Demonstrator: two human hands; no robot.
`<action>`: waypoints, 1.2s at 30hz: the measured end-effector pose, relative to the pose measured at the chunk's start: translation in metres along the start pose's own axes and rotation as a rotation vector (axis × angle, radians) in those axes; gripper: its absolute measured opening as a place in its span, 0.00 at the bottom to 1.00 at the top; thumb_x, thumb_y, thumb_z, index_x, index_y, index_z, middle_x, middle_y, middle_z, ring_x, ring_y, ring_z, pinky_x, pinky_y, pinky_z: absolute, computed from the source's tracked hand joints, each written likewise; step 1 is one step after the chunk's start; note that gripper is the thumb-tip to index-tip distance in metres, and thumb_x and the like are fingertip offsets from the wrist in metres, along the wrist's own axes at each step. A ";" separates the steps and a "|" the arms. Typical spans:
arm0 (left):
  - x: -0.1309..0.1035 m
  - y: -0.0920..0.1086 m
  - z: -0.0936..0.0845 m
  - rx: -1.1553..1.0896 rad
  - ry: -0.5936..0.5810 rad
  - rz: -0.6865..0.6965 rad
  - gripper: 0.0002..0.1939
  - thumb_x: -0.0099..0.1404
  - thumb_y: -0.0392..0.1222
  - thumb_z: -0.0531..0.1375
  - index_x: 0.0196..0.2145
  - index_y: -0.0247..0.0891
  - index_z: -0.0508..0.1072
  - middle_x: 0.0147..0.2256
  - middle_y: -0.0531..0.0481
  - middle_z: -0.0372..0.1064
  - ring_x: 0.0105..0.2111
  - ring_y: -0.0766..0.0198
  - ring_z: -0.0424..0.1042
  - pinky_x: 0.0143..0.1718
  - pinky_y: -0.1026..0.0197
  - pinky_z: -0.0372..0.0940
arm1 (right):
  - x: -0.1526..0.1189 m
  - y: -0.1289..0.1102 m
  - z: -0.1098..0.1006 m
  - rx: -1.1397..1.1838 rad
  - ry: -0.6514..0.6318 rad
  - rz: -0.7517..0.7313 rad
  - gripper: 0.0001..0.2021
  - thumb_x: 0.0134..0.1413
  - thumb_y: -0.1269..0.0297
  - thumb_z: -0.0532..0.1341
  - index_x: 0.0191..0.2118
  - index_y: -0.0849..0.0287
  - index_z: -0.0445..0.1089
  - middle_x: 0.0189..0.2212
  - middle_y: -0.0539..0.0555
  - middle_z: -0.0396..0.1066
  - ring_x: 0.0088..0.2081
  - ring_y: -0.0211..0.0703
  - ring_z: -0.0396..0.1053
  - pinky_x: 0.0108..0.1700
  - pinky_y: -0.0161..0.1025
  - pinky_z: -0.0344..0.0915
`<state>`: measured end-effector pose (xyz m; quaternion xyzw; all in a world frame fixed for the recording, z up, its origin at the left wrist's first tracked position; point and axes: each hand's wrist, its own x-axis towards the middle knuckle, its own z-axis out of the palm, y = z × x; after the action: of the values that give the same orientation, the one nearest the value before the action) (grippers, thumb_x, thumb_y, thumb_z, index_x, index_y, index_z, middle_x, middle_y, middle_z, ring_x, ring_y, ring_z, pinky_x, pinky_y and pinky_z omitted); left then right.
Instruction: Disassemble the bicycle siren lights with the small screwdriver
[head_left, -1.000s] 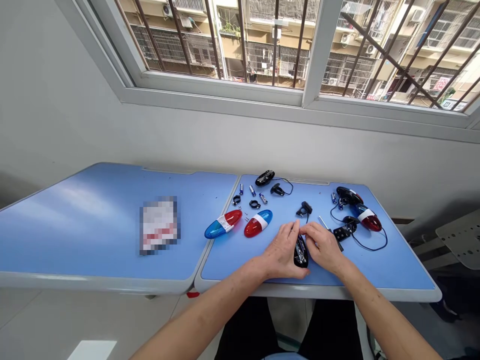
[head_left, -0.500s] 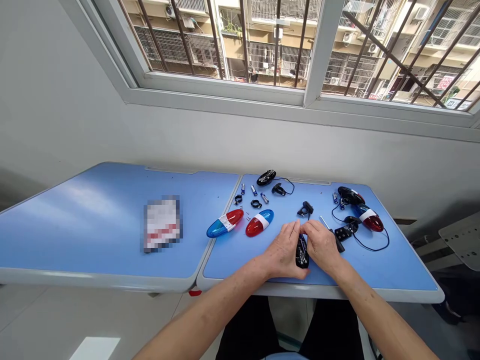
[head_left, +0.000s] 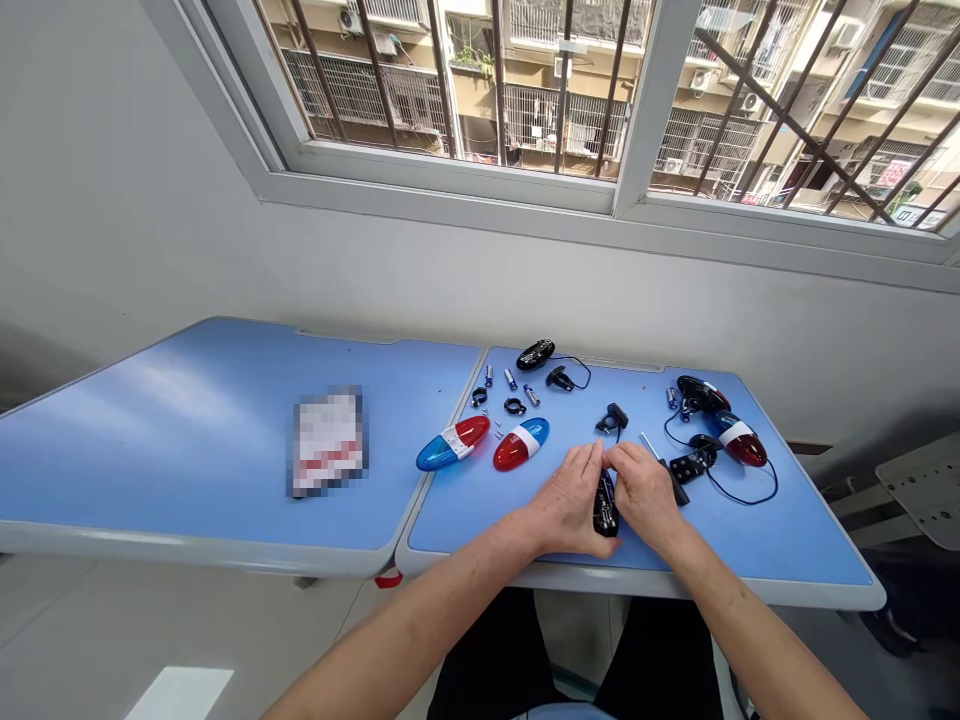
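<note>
Near the front edge of the right table, my left hand (head_left: 574, 505) is wrapped round a black oval light base (head_left: 605, 512), its thumb at the near end. A blue strip, possibly a battery, shows inside the base. My right hand (head_left: 641, 490) is closed with its fingertips on the far end of the same base, against the left fingers; those fingertips are partly hidden. Just beyond my hands lies a black clamp-shaped switch (head_left: 613, 418) with a cable running towards them. Beside my right hand rests a screwdriver (head_left: 675, 484).
To the left lie two red-and-blue lens covers (head_left: 453, 443), batteries (head_left: 531, 395), black ring clamps (head_left: 514, 406) and small screws (head_left: 499, 433). Behind is another black base (head_left: 535, 354) with a wired switch (head_left: 559, 378). Right are a wired light (head_left: 739, 438) and bracket (head_left: 688, 465). A blurred packet (head_left: 328, 440) lies left.
The whole view has shifted slightly. Both hands stay on the black light base in nearly the same pose, and the objects on the table lie as before.
</note>
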<state>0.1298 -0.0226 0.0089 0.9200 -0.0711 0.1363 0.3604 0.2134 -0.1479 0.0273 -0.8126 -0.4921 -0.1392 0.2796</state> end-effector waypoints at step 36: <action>-0.004 0.000 0.004 0.201 0.051 0.011 0.59 0.43 0.49 0.65 0.63 0.30 0.35 0.57 0.30 0.50 0.58 0.35 0.51 0.54 0.36 0.57 | -0.021 -0.009 0.005 0.050 -0.047 0.345 0.15 0.60 0.57 0.52 0.38 0.57 0.75 0.33 0.53 0.75 0.34 0.42 0.72 0.35 0.36 0.62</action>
<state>0.1263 -0.0253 0.0049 0.9473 -0.0529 0.1681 0.2674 0.1955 -0.1567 0.0152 -0.8809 -0.3550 -0.0577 0.3078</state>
